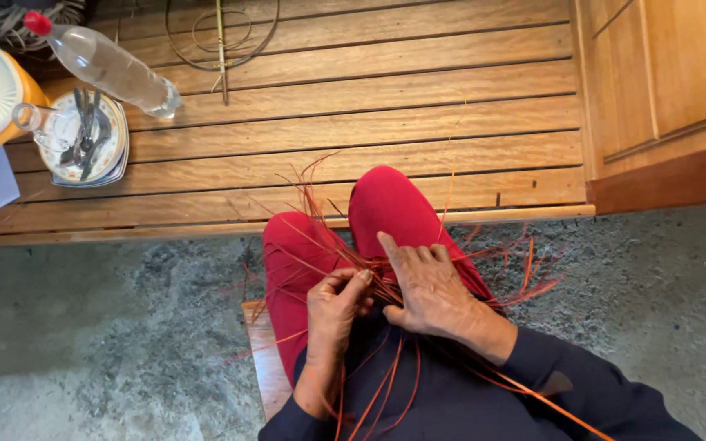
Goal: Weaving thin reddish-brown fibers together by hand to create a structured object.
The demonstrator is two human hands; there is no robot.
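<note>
Since the orange strips (386, 286) are lying loose across the red-trousered knees (386, 212), fanning out in all directions, a slack pinch is risking them springing apart or sliding to the concrete floor (124, 327). Left hand (335, 309) is curling in, thumb and fingers pinching a few strips narrowly. Right hand (428, 287) is lying flat, fingers spread, pressing the crossing strips down on the lap, wrist bending inward.
</note>
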